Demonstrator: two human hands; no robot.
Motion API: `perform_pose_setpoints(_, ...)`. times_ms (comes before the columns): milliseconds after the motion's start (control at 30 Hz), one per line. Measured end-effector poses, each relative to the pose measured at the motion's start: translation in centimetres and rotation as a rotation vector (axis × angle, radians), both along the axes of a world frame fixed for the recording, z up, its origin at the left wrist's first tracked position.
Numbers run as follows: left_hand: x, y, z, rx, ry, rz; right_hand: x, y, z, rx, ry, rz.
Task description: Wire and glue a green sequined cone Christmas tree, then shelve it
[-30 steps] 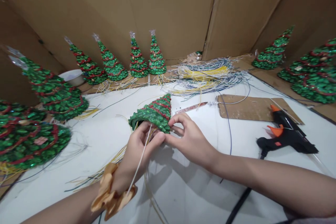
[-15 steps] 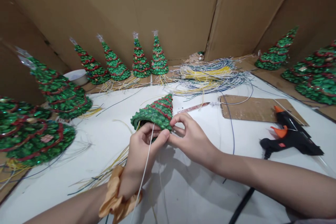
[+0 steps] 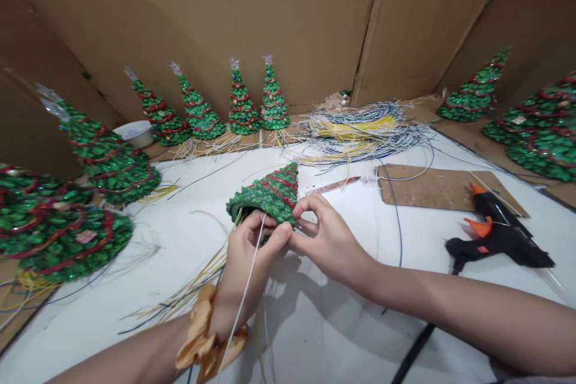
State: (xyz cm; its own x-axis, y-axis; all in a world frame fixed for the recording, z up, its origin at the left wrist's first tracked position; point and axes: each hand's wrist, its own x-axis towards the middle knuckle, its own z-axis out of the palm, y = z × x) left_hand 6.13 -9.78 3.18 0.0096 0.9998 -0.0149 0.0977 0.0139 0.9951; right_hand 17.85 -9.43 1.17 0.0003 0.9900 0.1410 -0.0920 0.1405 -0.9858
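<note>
Head view, small tree: I log one small green tree (image 3: 267,192) with red garland, held tilted just above the table (image 3: 333,342), mid-view.
Long axis: slanted; tip up, away from the wearer and to the right, open base toward the wearer and lower left.
Base opening: partly covered from me by the left hand (image 3: 247,258); white wire (image 3: 248,288) crosses in front of that hand.
Loose wires: yellow and dark strands (image 3: 198,279), left of the forearm and near the base.
Behind: wire bundle (image 3: 364,129); four decorated trees (image 3: 202,114) in a row, upright.
Right side: cardboard piece (image 3: 418,189); glue gun (image 3: 495,231) near its edge, clear of both hands.
Left hand: curled, thumb and fingers closed on the rim, some fingertips hidden inside.
Right hand (image 3: 333,243): thumb and index nearly together, pinching the rim's right edge.
</note>
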Motion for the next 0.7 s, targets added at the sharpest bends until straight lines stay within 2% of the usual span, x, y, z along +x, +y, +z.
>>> perform_pose_setpoints(267, 0.2, -0.4, -0.3, -0.031, -0.052, -0.015, 0.1, 0.2, -0.1, -0.045, 0.015, 0.034)
perform_pose_setpoints(500, -0.2, 0.0, -1.0, 0.002, -0.060, -0.087, 0.2, 0.3, 0.1, -0.086, 0.026, 0.057)
perform_pose_setpoints(700, -0.3, 0.0, -0.8, -0.008, -0.074, -0.089, 0.3, 0.4, 0.0, -0.103, 0.011, 0.063)
